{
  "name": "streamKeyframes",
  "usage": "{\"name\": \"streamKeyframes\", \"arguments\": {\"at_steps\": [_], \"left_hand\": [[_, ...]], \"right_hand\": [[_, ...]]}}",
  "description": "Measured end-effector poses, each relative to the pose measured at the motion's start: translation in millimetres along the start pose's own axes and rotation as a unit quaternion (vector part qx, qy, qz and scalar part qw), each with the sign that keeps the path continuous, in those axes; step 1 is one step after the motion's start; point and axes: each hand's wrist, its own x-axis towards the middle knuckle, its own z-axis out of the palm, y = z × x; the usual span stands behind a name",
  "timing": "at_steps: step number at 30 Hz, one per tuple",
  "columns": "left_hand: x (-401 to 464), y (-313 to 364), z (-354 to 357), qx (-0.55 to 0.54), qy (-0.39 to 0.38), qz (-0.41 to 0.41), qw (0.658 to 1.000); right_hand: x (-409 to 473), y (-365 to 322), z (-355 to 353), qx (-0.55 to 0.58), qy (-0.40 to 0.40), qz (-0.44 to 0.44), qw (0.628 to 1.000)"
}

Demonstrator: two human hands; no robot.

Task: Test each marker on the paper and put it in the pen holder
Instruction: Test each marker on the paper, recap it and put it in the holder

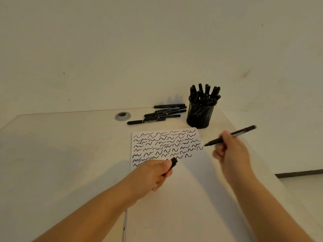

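Your right hand has its grip closed around an uncapped marker, tip just off the right edge of the paper, near the last squiggle in the row. Your left hand pinches the cap above the lower rows of marks.

The risks from here, as I judge them:

- The exposed tip hangs over bare tabletop. Drop your wrist a little and you ink the surface, not the sheet.
- Recapping is a two-handed meeting in the air. If the cap comes in crooked, the tip may smear your fingers or get crushed.
- Your left forearm lies across the paper; dragging it could shift the sheet or smudge fresh lines.
- The pen holder is already crowded with markers and stands just beyond the paper's far corner. Forcing another in at an angle could tip it or knock it toward the untested markers lying beside it.
- A loose cap means a dried marker later.
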Motion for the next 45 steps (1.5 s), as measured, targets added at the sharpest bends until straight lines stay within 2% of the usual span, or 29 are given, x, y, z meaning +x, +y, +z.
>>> {"name": "streamKeyframes", "arguments": {"at_steps": [2, 4, 9, 11, 13, 15, 22, 30, 34, 39, 42, 45], "left_hand": [[-1.2, -7.2, -7.0, 0.118, 0.080, 0.036, 0.989], [0.6, -10.4, -8.6, 0.256, 0.136, 0.092, 0.952], [14.3, -13.4, -3.6, 0.387, 0.147, 0.167, 0.895], [18.9, -22.1, -3.0, 0.443, 0.143, 0.209, 0.860], [20.7, -27.3, -3.3, 0.459, 0.139, 0.232, 0.846], [22.1, -28.9, -4.6, 0.451, 0.144, 0.241, 0.847], [23.6, -28.9, -5.2, 0.444, 0.146, 0.232, 0.853], [20.0, -28.3, -4.8, 0.424, 0.137, 0.216, 0.869], [20.0, -28.2, -4.9, 0.415, 0.135, 0.213, 0.874], [19.1, -30.3, -6.9, 0.377, 0.147, 0.201, 0.892], [18.9, -29.9, -8.6, 0.364, 0.168, 0.201, 0.894], [17.5, -28.1, -9.9, 0.347, 0.194, 0.203, 0.895]], "right_hand": [[12.2, -2.2, -18.0, -0.085, 0.020, -0.036, 0.996], [16.7, 3.8, -22.7, -0.190, 0.003, -0.068, 0.979], [23.3, 17.4, -13.5, -0.203, -0.047, -0.074, 0.975], [27.2, 22.2, -17.4, -0.217, -0.044, -0.071, 0.973], [30.6, 25.4, -21.8, -0.241, -0.033, -0.076, 0.967], [32.9, 27.6, -24.4, -0.265, -0.025, -0.086, 0.960], [32.4, 31.5, -21.1, -0.327, -0.069, -0.122, 0.935], [34.7, 33.0, -24.1, -0.338, -0.037, -0.132, 0.931], [30.9, 29.9, -24.4, -0.288, 0.003, -0.152, 0.946], [21.6, 17.6, -18.9, -0.218, 0.003, -0.143, 0.966], [12.5, 8.6, -2.7, -0.174, -0.042, -0.132, 0.975], [5.0, 9.4, 18.8, -0.092, -0.127, -0.069, 0.985]]}}
